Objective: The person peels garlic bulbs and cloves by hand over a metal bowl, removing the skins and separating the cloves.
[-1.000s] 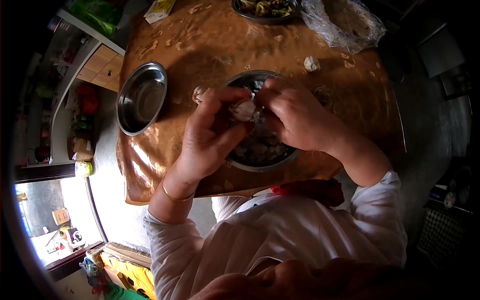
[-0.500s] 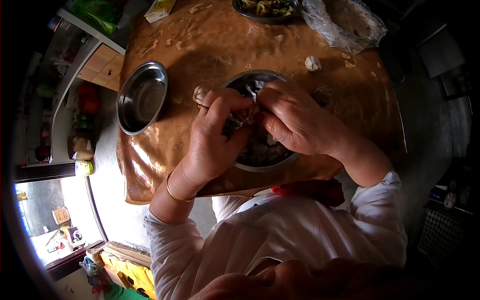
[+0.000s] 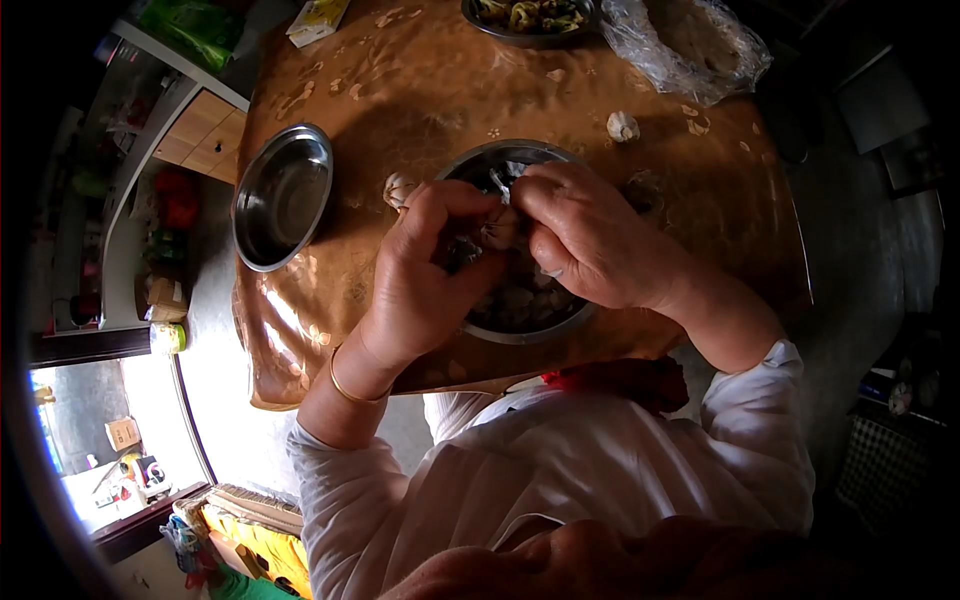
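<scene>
Over a metal bowl (image 3: 548, 332) of pale pieces, both my hands come together. My left hand (image 3: 425, 270) is closed in a pinch on a small brownish garlic bulb (image 3: 499, 230). My right hand (image 3: 590, 240) has its fingers closed at the bulb's right side, with a strip of whitish, shiny material (image 3: 497, 182) by its fingertips; what exactly it grips is hidden. Another garlic bulb (image 3: 398, 189) lies on the table just beyond my left hand. A third garlic bulb (image 3: 622, 127) rests on the table beyond my right hand.
An empty metal bowl (image 3: 285, 197) stands at the left of the brown-covered table (image 3: 420, 100). Along the far side are a bowl of greenish-yellow food (image 3: 530, 17), a clear plastic bag (image 3: 690, 55) and a small yellow-white packet (image 3: 318, 22).
The fingers of my left hand have spread a little wider around the bulb, which shows more. My right hand has shifted only slightly.
</scene>
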The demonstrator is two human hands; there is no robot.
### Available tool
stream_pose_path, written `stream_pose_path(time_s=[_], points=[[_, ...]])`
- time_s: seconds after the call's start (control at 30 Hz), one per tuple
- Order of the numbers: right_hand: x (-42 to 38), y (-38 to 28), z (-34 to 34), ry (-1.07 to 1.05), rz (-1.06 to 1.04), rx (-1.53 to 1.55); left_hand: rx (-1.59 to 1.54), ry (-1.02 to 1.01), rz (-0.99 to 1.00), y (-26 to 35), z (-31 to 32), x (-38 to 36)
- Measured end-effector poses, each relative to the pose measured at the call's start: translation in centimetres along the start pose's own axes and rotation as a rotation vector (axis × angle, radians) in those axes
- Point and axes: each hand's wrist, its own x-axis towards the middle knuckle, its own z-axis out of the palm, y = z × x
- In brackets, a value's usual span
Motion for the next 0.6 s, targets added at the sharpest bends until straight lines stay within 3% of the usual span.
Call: stream_pose_path(time_s=[0.17, 0.27, 0.37, 0.6], points=[[0.2, -0.2, -0.5, -0.041, 0.046, 0.017, -0.291, -0.061, -0.229, 1.1, -0.4, 0.4], [0.3, -0.3, -0.7, -0.052, 0.053, 0.0, -0.287, -0.114, -0.282, 1.4, -0.8, 0.6], [0.1, 0.0, -0.2, 0.003, 0.012, -0.055, -0.573, -0.078, -0.386, 1.0, -0.9, 0.5], [0.2, -0.4, -0.6, -0.007, -0.008, -0.175, -0.67, -0.077, -0.404, 1.1, -1.1, 0.8]])
